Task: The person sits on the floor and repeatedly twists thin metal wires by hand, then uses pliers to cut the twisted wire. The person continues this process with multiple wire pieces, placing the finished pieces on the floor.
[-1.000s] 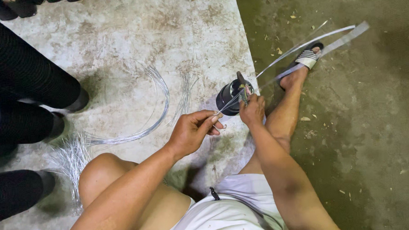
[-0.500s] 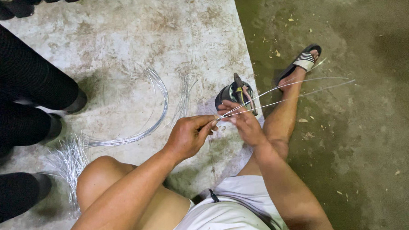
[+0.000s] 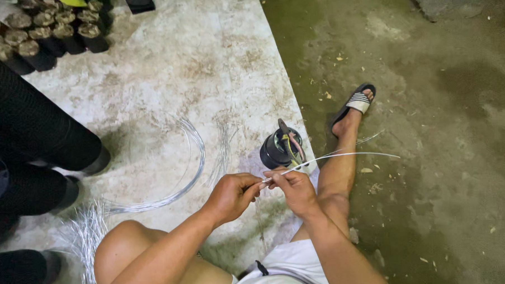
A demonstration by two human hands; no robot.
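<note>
Here, the left hand [image 3: 230,196] and right hand [image 3: 295,189] both pinch a thin white strip [image 3: 342,155] between fingertips, its free end arcing rightward above the shin, just below a black cylindrical container [image 3: 276,151] on the concrete floor [image 3: 166,78].

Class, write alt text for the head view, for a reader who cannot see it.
Seated on the floor, a person pinches a thin pale wire between the left hand and right hand. A dark cup of tools stands just beyond the hands, and curved wires lie on the concrete floor.
</note>
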